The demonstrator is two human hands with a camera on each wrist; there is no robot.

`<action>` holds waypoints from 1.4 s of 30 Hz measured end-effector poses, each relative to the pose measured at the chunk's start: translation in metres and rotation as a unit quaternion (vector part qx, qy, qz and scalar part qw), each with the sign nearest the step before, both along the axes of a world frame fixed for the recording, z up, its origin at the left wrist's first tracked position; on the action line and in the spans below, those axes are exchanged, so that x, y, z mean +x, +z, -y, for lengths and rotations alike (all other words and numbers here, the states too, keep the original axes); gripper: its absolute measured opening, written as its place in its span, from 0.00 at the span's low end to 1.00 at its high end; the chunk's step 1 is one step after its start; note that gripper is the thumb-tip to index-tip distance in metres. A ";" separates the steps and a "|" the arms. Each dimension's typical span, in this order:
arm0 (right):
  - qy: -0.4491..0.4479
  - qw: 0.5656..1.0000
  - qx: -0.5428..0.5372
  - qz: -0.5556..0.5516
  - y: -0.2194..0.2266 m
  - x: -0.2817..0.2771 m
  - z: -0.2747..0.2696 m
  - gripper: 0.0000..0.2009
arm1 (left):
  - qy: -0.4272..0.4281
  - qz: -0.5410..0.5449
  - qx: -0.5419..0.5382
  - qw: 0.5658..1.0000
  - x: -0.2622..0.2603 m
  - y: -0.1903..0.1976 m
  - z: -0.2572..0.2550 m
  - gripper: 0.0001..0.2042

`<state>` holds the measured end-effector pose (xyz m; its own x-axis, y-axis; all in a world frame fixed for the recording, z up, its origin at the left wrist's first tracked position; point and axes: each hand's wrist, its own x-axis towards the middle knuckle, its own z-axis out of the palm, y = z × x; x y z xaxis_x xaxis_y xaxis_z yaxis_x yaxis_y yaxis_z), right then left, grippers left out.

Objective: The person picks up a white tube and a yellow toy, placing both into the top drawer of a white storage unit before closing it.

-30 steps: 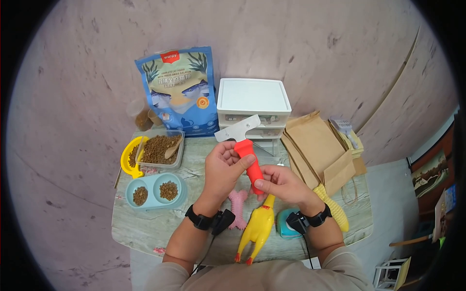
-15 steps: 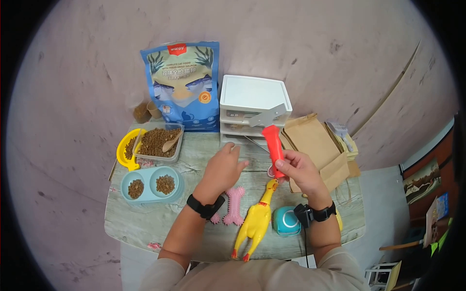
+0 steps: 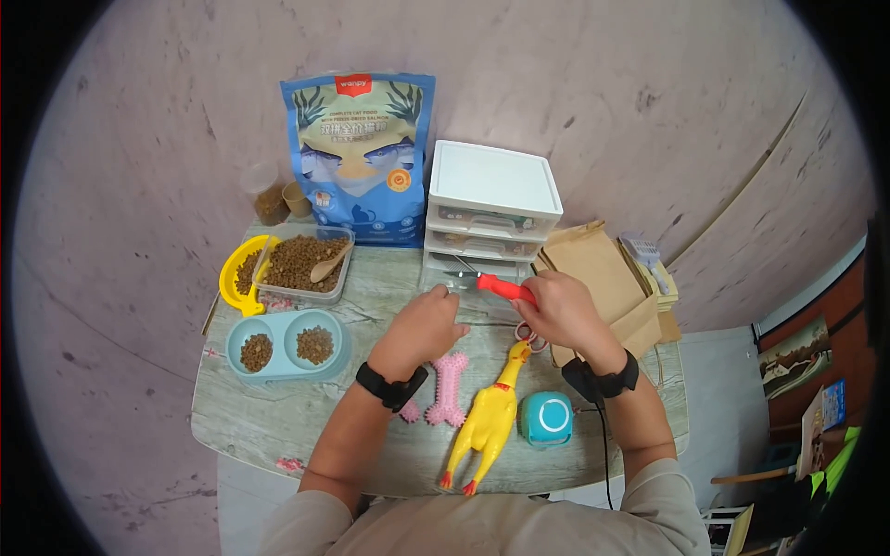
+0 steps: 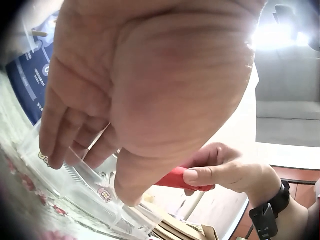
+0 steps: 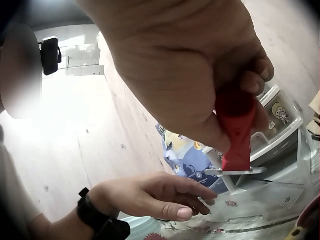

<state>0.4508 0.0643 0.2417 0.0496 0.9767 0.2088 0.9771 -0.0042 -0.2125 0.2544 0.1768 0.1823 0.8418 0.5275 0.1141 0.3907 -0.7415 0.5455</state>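
Observation:
My right hand grips the red handle of a tool whose flat metal head points left over the pulled-out clear bottom drawer of a white drawer unit. In the right wrist view the metal head shows edge-on below the red handle. Close to the drawer's front left, my left hand has loosely extended fingers and holds nothing. Its fingers overlap the clear drawer in the left wrist view. Nearer me lie a yellow rubber chicken, a pink spiky bone and a teal brush-like thing.
Left stand a blue cat food bag, a kibble tub with a wooden scoop, a yellow scoop and a double bowl. Brown paper bags and a grey litter scoop lie right.
At first both hands were on the tool; the left hand let go and moved away from it. The right hand kept hold, tilting the tool from upright to nearly flat, its head now over the drawer.

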 end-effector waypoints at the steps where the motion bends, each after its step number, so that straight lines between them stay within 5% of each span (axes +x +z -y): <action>1: -0.007 0.999 0.026 0.023 -0.003 0.000 -0.004 0.09 | -0.003 0.004 -0.003 1.000 0.000 0.000 -0.001 0.18; 14: -0.013 0.983 0.094 0.159 -0.042 -0.009 -0.047 0.06 | -0.022 0.008 -0.001 1.000 0.002 -0.003 -0.001 0.23; 20: -0.012 0.992 -0.029 0.126 -0.043 -0.008 -0.057 0.07 | -0.029 -0.008 -0.027 0.999 0.004 -0.001 0.000 0.26; 25: -0.096 0.984 -0.143 0.041 -0.035 -0.010 -0.064 0.08 | -0.027 0.002 -0.012 1.000 0.002 0.001 -0.001 0.26; 31: -0.070 0.996 -0.018 -0.054 -0.063 0.005 -0.069 0.12 | -0.033 0.004 -0.005 0.999 0.002 0.000 -0.002 0.28; 35: -0.085 0.994 -0.042 -0.053 -0.071 0.003 -0.071 0.10 | -0.039 0.012 -0.005 0.999 0.001 0.000 -0.004 0.28; 42: -0.034 0.980 -0.001 0.195 -0.066 0.004 -0.071 0.07 | -0.046 0.013 -0.013 0.999 0.001 0.000 -0.006 0.28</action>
<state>0.4547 0.1350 0.1757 0.0322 0.9745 0.2222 0.9815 -0.0728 0.1772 0.2551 0.1830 0.1826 0.8838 0.4511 0.1239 0.3068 -0.7589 0.5744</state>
